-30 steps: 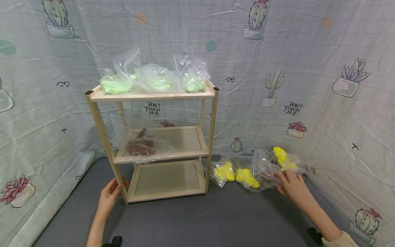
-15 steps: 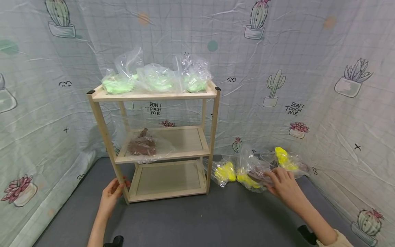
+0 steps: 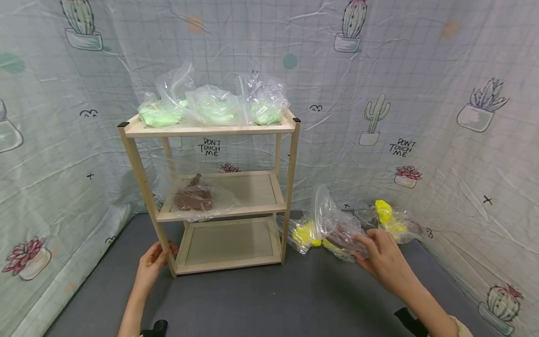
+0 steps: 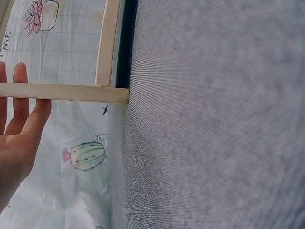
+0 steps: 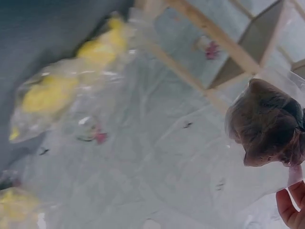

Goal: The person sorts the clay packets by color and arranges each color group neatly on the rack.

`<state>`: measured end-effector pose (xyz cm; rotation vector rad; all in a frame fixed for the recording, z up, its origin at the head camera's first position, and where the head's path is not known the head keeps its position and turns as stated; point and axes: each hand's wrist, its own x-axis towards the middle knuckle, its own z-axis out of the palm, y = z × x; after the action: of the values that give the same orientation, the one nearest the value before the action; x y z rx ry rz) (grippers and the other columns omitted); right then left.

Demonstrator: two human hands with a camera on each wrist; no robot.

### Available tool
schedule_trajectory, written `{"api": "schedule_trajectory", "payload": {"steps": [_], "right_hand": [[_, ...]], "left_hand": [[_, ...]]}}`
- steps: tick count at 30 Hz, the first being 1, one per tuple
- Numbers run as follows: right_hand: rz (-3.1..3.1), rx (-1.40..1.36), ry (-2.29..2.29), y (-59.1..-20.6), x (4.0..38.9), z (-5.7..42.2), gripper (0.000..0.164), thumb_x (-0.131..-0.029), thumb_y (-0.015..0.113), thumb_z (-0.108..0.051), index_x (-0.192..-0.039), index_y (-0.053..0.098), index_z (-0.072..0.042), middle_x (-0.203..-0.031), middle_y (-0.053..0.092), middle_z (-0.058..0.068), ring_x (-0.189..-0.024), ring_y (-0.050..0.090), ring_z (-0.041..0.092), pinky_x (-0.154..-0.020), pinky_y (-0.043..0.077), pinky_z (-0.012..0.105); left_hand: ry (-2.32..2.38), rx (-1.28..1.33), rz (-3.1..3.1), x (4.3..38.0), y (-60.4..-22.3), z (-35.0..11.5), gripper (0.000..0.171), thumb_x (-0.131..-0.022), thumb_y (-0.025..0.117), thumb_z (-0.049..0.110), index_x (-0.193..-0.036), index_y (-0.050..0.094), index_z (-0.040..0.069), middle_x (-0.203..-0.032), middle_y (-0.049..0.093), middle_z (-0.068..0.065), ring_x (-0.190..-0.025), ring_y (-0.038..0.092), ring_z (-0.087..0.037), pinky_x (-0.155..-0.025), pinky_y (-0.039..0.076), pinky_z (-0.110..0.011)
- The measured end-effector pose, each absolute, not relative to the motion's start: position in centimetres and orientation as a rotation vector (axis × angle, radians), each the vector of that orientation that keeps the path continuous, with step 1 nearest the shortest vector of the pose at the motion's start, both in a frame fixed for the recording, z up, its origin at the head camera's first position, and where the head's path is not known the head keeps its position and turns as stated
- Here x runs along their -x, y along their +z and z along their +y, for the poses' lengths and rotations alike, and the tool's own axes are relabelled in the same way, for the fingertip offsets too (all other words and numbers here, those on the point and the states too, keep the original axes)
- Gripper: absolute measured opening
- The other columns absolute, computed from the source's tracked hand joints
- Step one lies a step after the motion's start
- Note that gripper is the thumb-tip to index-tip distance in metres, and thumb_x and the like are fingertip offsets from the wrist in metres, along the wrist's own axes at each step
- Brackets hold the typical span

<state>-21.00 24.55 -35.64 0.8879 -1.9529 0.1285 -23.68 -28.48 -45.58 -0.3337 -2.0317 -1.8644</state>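
Observation:
My right hand (image 3: 384,260) pinches the edge of a clear plastic bag with a brown lump (image 3: 343,236) inside. In the right wrist view this bagged brown lump (image 5: 267,125) hangs in the air above the fingertips (image 5: 286,207). Part of a bagged yellow lump shows behind it in the head view. My left hand (image 3: 150,264) holds the lower left front leg of a wooden shelf rack (image 3: 229,267). The left wrist view shows fingers (image 4: 20,114) on both sides of that leg (image 4: 71,92).
Bagged pale green lumps (image 3: 160,116) line the top shelf. On the middle shelf's left lies another bagged brown lump (image 3: 193,196). Right of the rack, bagged yellow lumps (image 3: 304,234) rest on the grey table (image 3: 273,304); another yellow one (image 3: 385,215) lies by the patterned curtain (image 3: 446,154).
My right hand has drawn the bagged brown lump leftward and lifted it away from the bag pile, toward the rack. The left hand has stayed at the rack's leg.

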Motion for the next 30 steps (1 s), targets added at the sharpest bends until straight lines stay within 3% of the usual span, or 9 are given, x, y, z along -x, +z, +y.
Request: {"api": "schedule_trajectory", "payload": {"steps": [15,30], "right_hand": [[-1.736,-1.025,0.257,-32.2,18.8,20.6,0.032,-0.094,0.037,-0.036,-0.094,0.049,-0.006,-0.083,0.038,0.012,-0.077,0.038,0.022,-0.069,0.032,0.032],[-1.649,-1.123,0.285,-31.0,20.1,14.5,0.024,-0.093,0.041,-0.030,-0.101,0.050,-0.009,-0.089,0.040,0.012,-0.079,0.040,0.024,-0.062,0.038,0.037]], "left_hand": [[-1.860,0.330,-2.030,23.7,-45.5,-28.6,0.024,-0.094,0.042,0.009,-0.115,0.053,0.013,-0.096,0.065,0.015,-0.089,0.060,0.004,-0.074,0.045,-0.010],[-1.891,0.360,-1.998,23.8,-45.8,-28.6,0.024,-0.094,0.042,0.007,-0.113,0.054,0.012,-0.094,0.066,0.014,-0.089,0.061,0.003,-0.074,0.046,-0.012]]}}
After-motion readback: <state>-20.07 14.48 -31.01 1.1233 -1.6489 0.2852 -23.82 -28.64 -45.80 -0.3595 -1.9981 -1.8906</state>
